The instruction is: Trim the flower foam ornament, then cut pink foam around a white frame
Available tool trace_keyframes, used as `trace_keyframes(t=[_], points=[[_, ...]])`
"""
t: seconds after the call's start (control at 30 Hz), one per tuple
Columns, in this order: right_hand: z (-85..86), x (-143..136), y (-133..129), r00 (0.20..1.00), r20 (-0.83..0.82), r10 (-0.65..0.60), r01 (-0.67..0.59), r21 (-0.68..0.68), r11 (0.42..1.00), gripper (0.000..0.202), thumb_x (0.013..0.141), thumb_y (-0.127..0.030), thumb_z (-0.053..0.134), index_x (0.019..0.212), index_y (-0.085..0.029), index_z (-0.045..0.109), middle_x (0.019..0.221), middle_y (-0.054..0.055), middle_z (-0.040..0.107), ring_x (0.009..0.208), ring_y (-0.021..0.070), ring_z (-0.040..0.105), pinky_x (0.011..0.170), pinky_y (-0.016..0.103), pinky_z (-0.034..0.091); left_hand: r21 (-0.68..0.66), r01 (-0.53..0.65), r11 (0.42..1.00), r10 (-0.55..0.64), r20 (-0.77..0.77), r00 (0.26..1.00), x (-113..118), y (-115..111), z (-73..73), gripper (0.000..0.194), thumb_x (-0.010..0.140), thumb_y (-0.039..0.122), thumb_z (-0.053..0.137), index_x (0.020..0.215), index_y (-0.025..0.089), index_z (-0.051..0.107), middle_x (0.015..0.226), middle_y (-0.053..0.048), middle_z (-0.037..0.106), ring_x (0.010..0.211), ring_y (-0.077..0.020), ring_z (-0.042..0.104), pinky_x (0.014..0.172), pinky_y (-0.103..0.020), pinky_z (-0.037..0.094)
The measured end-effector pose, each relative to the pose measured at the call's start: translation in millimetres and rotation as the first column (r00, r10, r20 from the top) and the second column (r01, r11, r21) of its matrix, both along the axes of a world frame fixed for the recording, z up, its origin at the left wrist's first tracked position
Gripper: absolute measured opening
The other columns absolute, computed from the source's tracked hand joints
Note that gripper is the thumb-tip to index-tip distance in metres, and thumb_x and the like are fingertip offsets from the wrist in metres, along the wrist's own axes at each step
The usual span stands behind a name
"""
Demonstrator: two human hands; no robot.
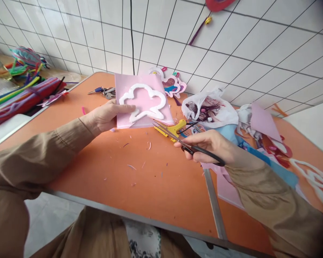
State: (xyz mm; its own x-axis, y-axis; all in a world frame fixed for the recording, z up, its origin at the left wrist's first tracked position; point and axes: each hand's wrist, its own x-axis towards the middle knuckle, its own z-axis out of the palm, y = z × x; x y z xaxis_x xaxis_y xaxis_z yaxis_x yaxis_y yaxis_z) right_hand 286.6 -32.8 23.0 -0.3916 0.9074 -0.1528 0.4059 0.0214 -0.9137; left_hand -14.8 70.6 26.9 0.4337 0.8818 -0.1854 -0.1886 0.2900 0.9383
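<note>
My left hand (106, 114) grips the left edge of a pink sheet (144, 102), its thumb lying across the front. On that sheet sits a white cloud-like outline (157, 94) with a fluffy look. My right hand (210, 145) holds a pair of scissors (188, 146) with black handles; the blades point left toward the lower right corner of the sheet and look slightly apart. Beneath the blades, a yellow glue gun (174, 129) lies on the orange table (150, 193). Whether the blades touch the sheet I cannot tell.
Keys (109, 92) lie behind my left hand. A white plastic bag (220, 116) with dark strands stands at the back right, near pink scraps (266, 122) and white strips (312, 175). Colourful pipe cleaners (24, 95) lie at the left. A tiled wall (91, 39) borders the table.
</note>
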Motion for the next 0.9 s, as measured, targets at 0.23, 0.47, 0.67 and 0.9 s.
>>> trace_keyframes(t=[0.23,0.47,0.67,0.9], points=[[-10.1,-0.3,-7.4,0.991,0.013,-0.137,0.137,-0.183,0.974,0.041,0.052,-0.029,0.089,0.092,-0.019,0.085,0.087,0.008,0.078,0.061,0.0101,0.059,0.056,0.024,0.049,0.001,-0.069,0.998,0.069,-0.005,0.998,0.8,-16.8,-13.8,0.022,0.072,0.013,0.08,0.093,0.014,0.077,0.098,-0.008,0.08,0.094,-0.0268,0.076,0.09,-0.039,0.063],[-19.1,-3.3,-1.1,0.999,0.009,-0.051,0.052,-0.192,0.98,0.044,0.054,-0.027,0.089,0.095,-0.015,0.084,0.064,0.0,0.064,0.057,0.0074,0.052,0.052,0.021,0.044,-0.019,-0.016,1.0,0.016,-0.026,1.0,-0.1,-17.1,-21.2,0.018,0.074,0.012,0.078,0.091,0.013,0.076,0.09,-0.006,0.079,0.086,-0.0246,0.076,0.093,-0.043,0.061],[-20.5,-3.1,-0.5,0.998,0.062,0.005,0.009,-0.218,0.976,0.047,0.061,-0.029,0.082,0.104,-0.01,0.082,0.058,-0.004,0.052,0.05,0.0053,0.04,0.045,0.02,0.032,-0.011,0.081,0.997,-0.081,-0.027,0.996,-0.6,-16.7,-26.1,0.021,0.067,0.018,0.085,0.086,0.014,0.077,0.091,-0.009,0.079,0.083,-0.0234,0.075,0.088,-0.039,0.062],[-18.7,-6.2,-0.9,0.995,0.096,0.0,0.026,-0.272,0.962,0.051,0.06,-0.03,0.08,0.105,-0.008,0.081,0.058,-0.003,0.053,0.05,0.006,0.041,0.047,0.022,0.034,0.005,0.153,0.988,-0.153,-0.031,0.988,-0.8,-16.1,-28.6,0.018,0.069,0.02,0.085,0.083,0.015,0.076,0.083,-0.006,0.078,0.081,-0.0223,0.075,0.086,-0.037,0.062]])
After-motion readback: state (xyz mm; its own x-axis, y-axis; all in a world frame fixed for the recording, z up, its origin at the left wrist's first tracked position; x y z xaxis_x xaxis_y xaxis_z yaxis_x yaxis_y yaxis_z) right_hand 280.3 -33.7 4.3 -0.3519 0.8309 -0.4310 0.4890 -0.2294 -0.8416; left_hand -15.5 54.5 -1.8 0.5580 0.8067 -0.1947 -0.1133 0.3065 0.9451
